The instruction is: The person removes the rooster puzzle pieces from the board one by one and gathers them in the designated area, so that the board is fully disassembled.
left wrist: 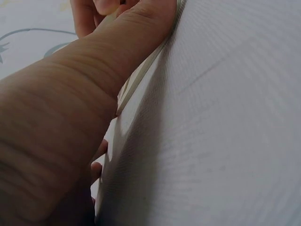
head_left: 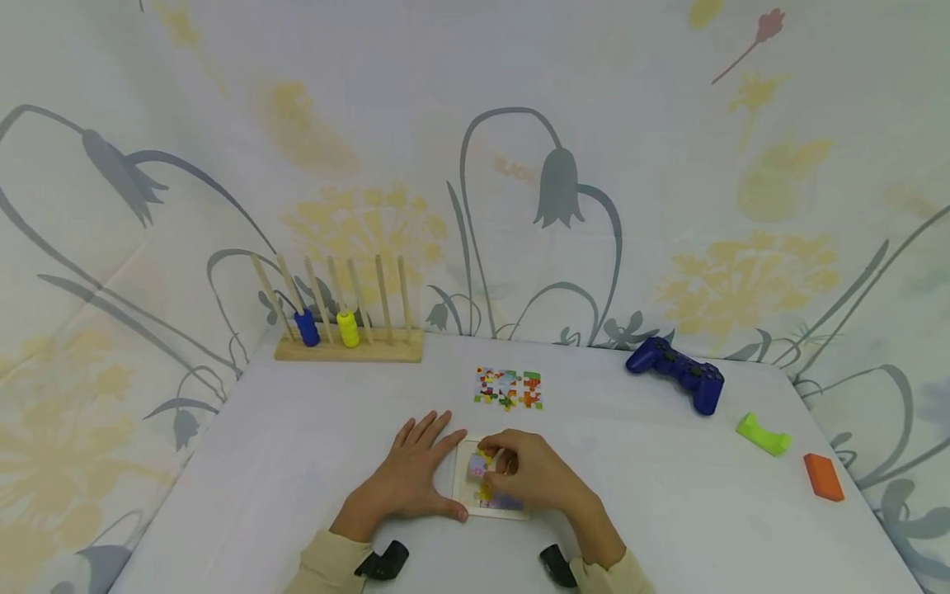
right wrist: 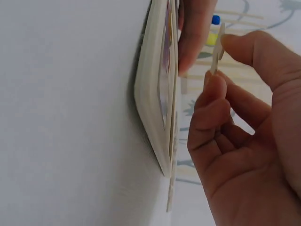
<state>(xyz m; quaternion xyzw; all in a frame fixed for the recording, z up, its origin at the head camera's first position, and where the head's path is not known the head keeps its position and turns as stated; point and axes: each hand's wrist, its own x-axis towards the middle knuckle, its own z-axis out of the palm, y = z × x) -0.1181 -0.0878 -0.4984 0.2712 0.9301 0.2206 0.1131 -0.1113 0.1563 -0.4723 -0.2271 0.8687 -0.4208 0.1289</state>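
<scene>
A small puzzle tray (head_left: 499, 514) with a pale frame lies at the front middle of the table. My right hand (head_left: 536, 470) pinches a jigsaw piece (head_left: 477, 467) between thumb and fingertips over the tray. From the side, in the right wrist view, the thin piece (right wrist: 217, 52) is held up apart from the tray (right wrist: 153, 89). Fitted pieces (head_left: 505, 500) show in the tray's lower part, partly hidden by the right hand. My left hand (head_left: 412, 474) is spread at the tray's left side, thumb at its lower left corner. In the left wrist view its thumb (left wrist: 136, 23) covers much of the tray.
Joined jigsaw pieces (head_left: 508, 389) lie behind the tray. A wooden peg stand (head_left: 349, 351) with blue and yellow beads stands at the back left. To the right are a blue game controller (head_left: 677, 373), a green curved block (head_left: 763, 435) and an orange block (head_left: 823, 477).
</scene>
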